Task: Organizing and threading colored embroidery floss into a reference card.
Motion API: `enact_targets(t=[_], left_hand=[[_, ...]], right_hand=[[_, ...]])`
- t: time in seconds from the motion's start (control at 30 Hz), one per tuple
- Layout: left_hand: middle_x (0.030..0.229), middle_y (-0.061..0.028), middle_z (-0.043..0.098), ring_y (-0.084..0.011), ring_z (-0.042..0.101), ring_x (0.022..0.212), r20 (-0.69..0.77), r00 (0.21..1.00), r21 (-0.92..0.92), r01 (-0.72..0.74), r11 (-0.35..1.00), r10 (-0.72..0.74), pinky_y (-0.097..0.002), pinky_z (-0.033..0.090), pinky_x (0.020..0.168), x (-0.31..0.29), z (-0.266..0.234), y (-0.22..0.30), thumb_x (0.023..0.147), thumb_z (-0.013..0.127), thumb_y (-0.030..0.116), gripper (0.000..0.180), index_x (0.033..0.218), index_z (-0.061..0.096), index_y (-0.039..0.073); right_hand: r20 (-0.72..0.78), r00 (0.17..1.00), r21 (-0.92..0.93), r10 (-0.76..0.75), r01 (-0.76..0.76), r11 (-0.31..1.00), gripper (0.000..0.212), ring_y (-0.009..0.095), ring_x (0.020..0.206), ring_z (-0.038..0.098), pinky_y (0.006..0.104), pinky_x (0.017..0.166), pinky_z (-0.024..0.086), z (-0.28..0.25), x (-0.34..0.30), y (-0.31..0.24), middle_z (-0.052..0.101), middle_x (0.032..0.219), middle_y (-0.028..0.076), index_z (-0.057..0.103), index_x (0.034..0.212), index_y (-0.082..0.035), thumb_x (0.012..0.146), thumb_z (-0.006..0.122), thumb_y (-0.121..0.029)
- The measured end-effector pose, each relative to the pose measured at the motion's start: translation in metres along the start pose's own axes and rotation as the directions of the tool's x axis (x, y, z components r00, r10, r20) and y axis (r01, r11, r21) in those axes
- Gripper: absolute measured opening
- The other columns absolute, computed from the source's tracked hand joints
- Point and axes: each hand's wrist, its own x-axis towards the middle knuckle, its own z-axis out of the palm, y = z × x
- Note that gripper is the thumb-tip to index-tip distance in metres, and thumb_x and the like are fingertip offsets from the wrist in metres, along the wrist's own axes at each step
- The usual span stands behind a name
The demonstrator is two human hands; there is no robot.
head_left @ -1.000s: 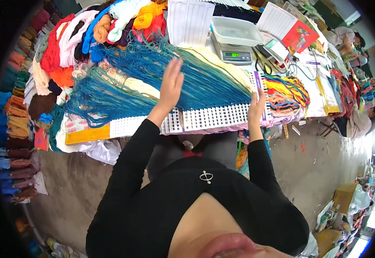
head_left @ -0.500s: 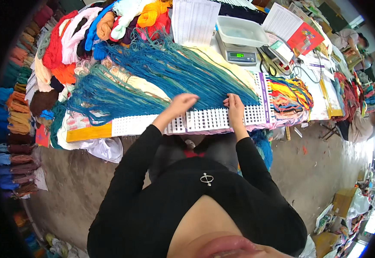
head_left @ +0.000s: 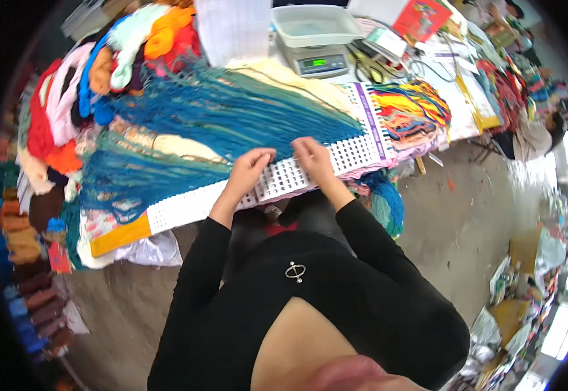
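A long white card strip [head_left: 283, 180] with rows of dark holes lies along the table's near edge. Blue-green yarn strands [head_left: 251, 107] hang from its upper edge and fan out across the table, away from me. My left hand [head_left: 250, 173] rests over the strip with its fingers curled and pressed together at the yarn's edge. Beside it, my right hand [head_left: 313, 161] bends its fingertips down to the strands where they meet the strip. Both hands look pinched, but what lies between the fingertips is too small to make out.
Multicoloured yarn [head_left: 414, 107] lies past the strip's purple-edged end. A digital scale [head_left: 320, 64] carries a clear plastic tub [head_left: 316, 27]. Scissors [head_left: 367, 70] lie beside it. Yarn skeins [head_left: 56, 111] pile up at the left, and a yellow wooden edge [head_left: 119, 236] borders the near left.
The view has turned, so the table now slants up to the right. My right hand has come left along the strip, closer to my left hand. My left fingers have curled in more.
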Motion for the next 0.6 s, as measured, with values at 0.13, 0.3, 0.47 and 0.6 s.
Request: enact_targets(t=[0.13,0.3,0.47,0.6], left_hand=[[0.097,-0.0114,0.064,-0.0203,0.061,0.091,-0.058,0.996,0.208,-0.054,0.977,0.068,-0.0284,0.046,0.079,0.004,0.02,0.0,0.088,0.052,0.011,0.021,0.103,0.063,0.0],[0.11,-0.0107,0.058,-0.0279,0.054,0.105,0.194,0.883,0.603,-0.451,0.658,0.427,-0.0385,0.042,0.088,0.004,0.04,0.016,0.083,0.055,0.011,0.029,0.112,0.06,0.008],[0.136,-0.0058,0.042,-0.0285,0.034,0.128,0.392,0.824,0.757,-0.542,0.366,0.409,-0.0515,0.023,0.104,0.005,0.056,0.023,0.085,0.054,0.022,0.041,0.126,0.051,0.019],[0.148,-0.0021,0.024,-0.0268,0.018,0.137,0.504,0.83,0.783,-0.555,0.28,0.238,-0.0557,0.009,0.108,0.013,0.057,0.005,0.091,0.043,0.037,0.05,0.139,0.034,0.026]], right_hand=[[0.147,0.983,0.014,0.108,-0.112,0.994,0.018,0.02,0.068,0.063,0.0297,0.064,0.048,0.0,-0.002,0.01,0.064,0.074,0.01,0.062,0.092,-0.002,0.087,0.057,-0.019],[-0.13,0.914,-0.319,-0.384,0.328,0.889,0.014,0.03,0.082,0.058,0.0366,0.072,0.046,-0.027,0.014,-0.005,0.062,0.084,0.011,0.063,0.091,-0.004,0.08,0.062,-0.013],[-0.014,0.929,-0.808,-0.37,0.207,0.551,0.046,0.034,0.125,0.033,0.0513,0.103,0.022,-0.05,0.039,-0.004,0.044,0.13,0.012,0.053,0.122,-0.013,0.081,0.061,-0.033],[0.039,0.947,-0.839,-0.32,0.205,0.504,0.05,0.034,0.131,0.026,0.0563,0.105,0.015,-0.054,0.034,0.027,0.039,0.137,0.01,0.049,0.127,-0.018,0.082,0.058,-0.039]])
